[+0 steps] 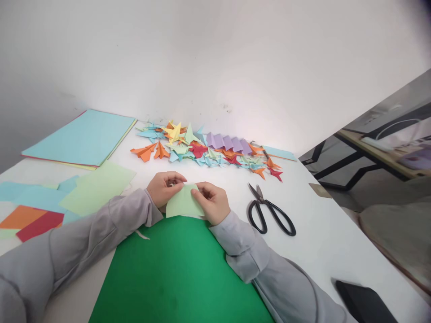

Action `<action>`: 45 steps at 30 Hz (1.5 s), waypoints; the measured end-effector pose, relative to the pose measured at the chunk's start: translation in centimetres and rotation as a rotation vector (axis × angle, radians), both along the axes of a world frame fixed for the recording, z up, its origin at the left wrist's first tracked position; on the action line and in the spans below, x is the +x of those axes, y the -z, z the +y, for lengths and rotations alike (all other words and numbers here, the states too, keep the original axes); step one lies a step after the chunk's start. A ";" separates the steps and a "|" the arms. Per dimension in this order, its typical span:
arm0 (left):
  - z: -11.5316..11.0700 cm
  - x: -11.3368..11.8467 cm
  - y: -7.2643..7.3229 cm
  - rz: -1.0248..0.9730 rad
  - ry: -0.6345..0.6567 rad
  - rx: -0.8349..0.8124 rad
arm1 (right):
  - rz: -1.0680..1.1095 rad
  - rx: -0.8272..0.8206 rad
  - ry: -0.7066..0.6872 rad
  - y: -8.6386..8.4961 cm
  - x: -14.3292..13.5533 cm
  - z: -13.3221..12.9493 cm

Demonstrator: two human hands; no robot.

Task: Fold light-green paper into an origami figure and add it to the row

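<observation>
A small pale green sheet of paper (183,204) is held up between both hands, over the far edge of a large green sheet (182,269). My left hand (164,190) pinches its upper left edge with thumb and fingers. On the other side, my right hand (213,201) grips the upper right part, thumb on the near face and fingers curled behind. The paper bends slightly, and its far side is hidden from me.
Black-handled scissors (267,211) lie right of my right hand. Folded paper shapes (198,150) line the wall. At left are a stack of coloured sheets (81,137) and loose paper pieces (37,197). A black flat object (365,300) sits near right.
</observation>
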State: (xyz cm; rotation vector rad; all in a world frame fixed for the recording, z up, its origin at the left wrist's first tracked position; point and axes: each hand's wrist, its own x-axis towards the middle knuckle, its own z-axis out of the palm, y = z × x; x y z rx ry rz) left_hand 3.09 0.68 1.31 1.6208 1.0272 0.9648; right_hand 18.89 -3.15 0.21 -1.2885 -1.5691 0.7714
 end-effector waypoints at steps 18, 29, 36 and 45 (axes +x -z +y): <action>-0.2 -0.5 1.0 0.823 0.106 0.900 | -0.488 -0.023 0.161 0.0 0.5 0.6; 0.6 -0.8 1.1 0.951 0.246 1.074 | -0.577 0.126 0.104 0.6 1.2 0.7; 0.4 -0.8 0.7 1.026 0.263 1.127 | -0.597 0.292 0.011 0.8 1.5 0.5; 0.2 -0.7 0.5 1.070 0.271 1.116 | -0.806 0.568 -0.177 1.1 2.5 0.5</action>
